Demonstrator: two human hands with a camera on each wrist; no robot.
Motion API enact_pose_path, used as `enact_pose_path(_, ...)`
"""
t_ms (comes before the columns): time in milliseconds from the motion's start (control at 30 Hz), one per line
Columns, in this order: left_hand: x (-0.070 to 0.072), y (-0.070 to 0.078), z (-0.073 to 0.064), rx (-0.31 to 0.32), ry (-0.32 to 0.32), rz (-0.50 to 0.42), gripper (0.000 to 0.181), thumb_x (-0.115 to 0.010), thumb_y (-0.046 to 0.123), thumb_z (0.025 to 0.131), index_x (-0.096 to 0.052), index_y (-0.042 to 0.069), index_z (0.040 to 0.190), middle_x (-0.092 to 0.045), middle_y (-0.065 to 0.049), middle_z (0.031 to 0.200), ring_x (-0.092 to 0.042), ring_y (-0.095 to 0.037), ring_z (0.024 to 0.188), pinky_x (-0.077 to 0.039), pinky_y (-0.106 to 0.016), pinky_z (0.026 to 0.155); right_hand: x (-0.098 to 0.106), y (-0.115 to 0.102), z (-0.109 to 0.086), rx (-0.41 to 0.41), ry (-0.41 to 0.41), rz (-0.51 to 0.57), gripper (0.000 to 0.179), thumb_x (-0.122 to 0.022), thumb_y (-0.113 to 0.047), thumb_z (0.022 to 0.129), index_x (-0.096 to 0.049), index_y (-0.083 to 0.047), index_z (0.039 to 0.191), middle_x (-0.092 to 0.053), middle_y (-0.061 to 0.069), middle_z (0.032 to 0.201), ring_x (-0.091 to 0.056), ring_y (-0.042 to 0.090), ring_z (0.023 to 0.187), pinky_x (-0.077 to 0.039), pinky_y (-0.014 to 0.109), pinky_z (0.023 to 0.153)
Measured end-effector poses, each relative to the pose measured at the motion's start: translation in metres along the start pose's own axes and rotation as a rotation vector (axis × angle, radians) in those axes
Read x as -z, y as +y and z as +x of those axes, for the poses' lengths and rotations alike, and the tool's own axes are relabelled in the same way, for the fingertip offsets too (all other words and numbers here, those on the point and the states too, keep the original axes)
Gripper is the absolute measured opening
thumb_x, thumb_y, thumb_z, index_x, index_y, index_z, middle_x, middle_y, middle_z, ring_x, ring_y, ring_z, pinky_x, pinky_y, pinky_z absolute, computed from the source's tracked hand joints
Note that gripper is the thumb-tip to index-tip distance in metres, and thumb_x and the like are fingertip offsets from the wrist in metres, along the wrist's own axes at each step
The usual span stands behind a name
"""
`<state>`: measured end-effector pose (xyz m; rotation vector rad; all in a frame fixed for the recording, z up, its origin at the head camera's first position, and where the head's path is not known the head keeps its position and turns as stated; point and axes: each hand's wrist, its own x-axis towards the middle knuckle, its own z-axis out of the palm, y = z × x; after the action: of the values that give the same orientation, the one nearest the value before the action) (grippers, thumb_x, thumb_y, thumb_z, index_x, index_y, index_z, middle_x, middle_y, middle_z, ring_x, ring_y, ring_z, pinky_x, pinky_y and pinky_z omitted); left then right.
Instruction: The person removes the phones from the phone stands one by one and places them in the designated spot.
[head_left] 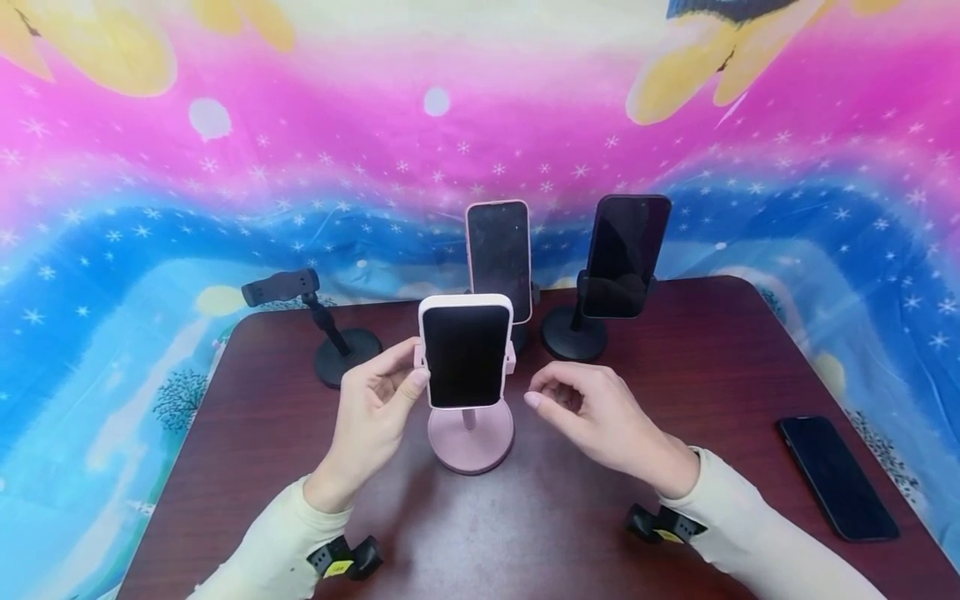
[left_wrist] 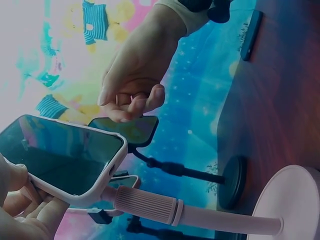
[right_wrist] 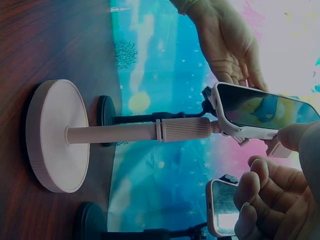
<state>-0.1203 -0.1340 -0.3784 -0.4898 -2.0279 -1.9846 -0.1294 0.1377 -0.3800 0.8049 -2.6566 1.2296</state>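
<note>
A white-cased smartphone sits upright in a pink phone stand near the table's middle, its dark screen towards me. My left hand pinches the phone's left edge beside the stand's clamp; in the left wrist view the thumb lies along the edge and the fingers reach behind. Just right of the phone, apart from it, my right hand hovers with loosely curled fingers and nothing in them. The right wrist view shows the stand's ribbed pink pole under the phone.
Behind stand a pink-edged phone and a dark phone, each on a black stand. An unloaded black phone stand is at the back left. Another phone lies flat at the table's right edge. A patterned cloth hangs behind.
</note>
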Motion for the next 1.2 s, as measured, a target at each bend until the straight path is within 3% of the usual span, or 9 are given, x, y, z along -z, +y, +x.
enact_pose_path(367, -0.009, -0.003, -0.006, 0.005, 0.010, -0.024, 0.035, -0.063, -0.014, 0.090, -0.058, -0.021, 0.124, -0.071, 0.017, 0.106, -0.068, 0.003, 0.087, -0.056, -0.012, 0.082, 0.005, 0.001, -0.004, -0.012, 0.021, 0.003, 0.008, -0.073, -0.015, 0.093, -0.072, -0.020, 0.099, -0.059, -0.012, 0.073, -0.052, 0.004, 0.066, -0.048, 0.021, 0.059)
enact_pose_path(600, -0.011, -0.005, -0.007, 0.010, 0.015, -0.017, 0.036, -0.063, -0.014, 0.090, -0.057, -0.022, 0.125, -0.071, 0.018, 0.108, -0.068, 0.002, 0.091, -0.056, -0.013, 0.086, 0.007, 0.001, -0.003, -0.003, 0.031, 0.009, 0.008, -0.073, -0.015, 0.093, -0.072, -0.020, 0.099, -0.060, -0.012, 0.073, -0.053, 0.004, 0.066, -0.049, 0.022, 0.058)
enact_pose_path(800, -0.009, -0.004, -0.006, 0.027, -0.012, 0.011, 0.036, -0.064, -0.011, 0.091, -0.059, -0.018, 0.126, -0.070, 0.017, 0.107, -0.069, 0.002, 0.091, -0.057, -0.014, 0.086, 0.007, 0.000, -0.001, 0.011, 0.038, 0.014, 0.008, -0.073, -0.015, 0.093, -0.072, -0.020, 0.099, -0.060, -0.012, 0.073, -0.053, 0.004, 0.065, -0.049, 0.022, 0.058)
enact_pose_path(867, -0.009, -0.003, -0.005, 0.035, -0.025, 0.025, 0.036, -0.064, -0.009, 0.092, -0.059, -0.017, 0.127, -0.072, 0.003, 0.110, -0.069, 0.002, 0.091, -0.057, -0.014, 0.086, 0.007, -0.001, 0.000, 0.017, 0.048, 0.019, 0.008, -0.073, -0.015, 0.093, -0.072, -0.020, 0.099, -0.060, -0.011, 0.074, -0.053, 0.005, 0.065, -0.049, 0.022, 0.058)
enact_pose_path(933, -0.009, -0.001, -0.004, 0.052, -0.035, 0.037, 0.036, -0.064, -0.008, 0.093, -0.059, -0.015, 0.128, -0.072, -0.001, 0.111, -0.069, 0.001, 0.091, -0.057, -0.014, 0.086, 0.006, -0.002, 0.001, 0.019, 0.066, 0.033, 0.009, -0.073, -0.014, 0.093, -0.072, -0.018, 0.100, -0.060, -0.010, 0.075, -0.053, 0.005, 0.065, -0.049, 0.022, 0.058)
enact_pose_path(1033, -0.009, 0.001, -0.004, 0.071, -0.046, 0.048, 0.037, -0.064, -0.006, 0.094, -0.059, -0.014, 0.129, -0.070, -0.016, 0.115, -0.070, 0.001, 0.092, -0.057, -0.015, 0.086, 0.005, -0.005, 0.004, 0.023, 0.101, 0.060, 0.014, -0.072, -0.012, 0.093, -0.070, -0.015, 0.106, -0.061, -0.007, 0.080, -0.054, 0.007, 0.068, -0.049, 0.022, 0.058)
enact_pose_path(1100, -0.008, 0.002, -0.003, 0.081, -0.052, 0.048, 0.037, -0.065, -0.006, 0.094, -0.059, -0.014, 0.130, -0.070, -0.014, 0.116, -0.070, 0.001, 0.092, -0.058, -0.016, 0.084, 0.005, -0.007, 0.006, 0.024, 0.120, 0.083, 0.020, -0.072, -0.011, 0.093, -0.068, -0.014, 0.113, -0.062, -0.004, 0.086, -0.054, 0.008, 0.071, -0.049, 0.022, 0.058)
enact_pose_path(1200, -0.008, 0.003, -0.003, 0.078, -0.058, 0.044, 0.037, -0.064, -0.006, 0.094, -0.058, -0.014, 0.130, -0.068, -0.026, 0.117, -0.070, 0.001, 0.091, -0.058, -0.016, 0.083, 0.003, -0.010, 0.010, 0.035, 0.126, 0.111, 0.028, -0.071, -0.010, 0.094, -0.064, -0.013, 0.121, -0.063, 0.000, 0.096, -0.056, 0.009, 0.078, -0.049, 0.022, 0.059)
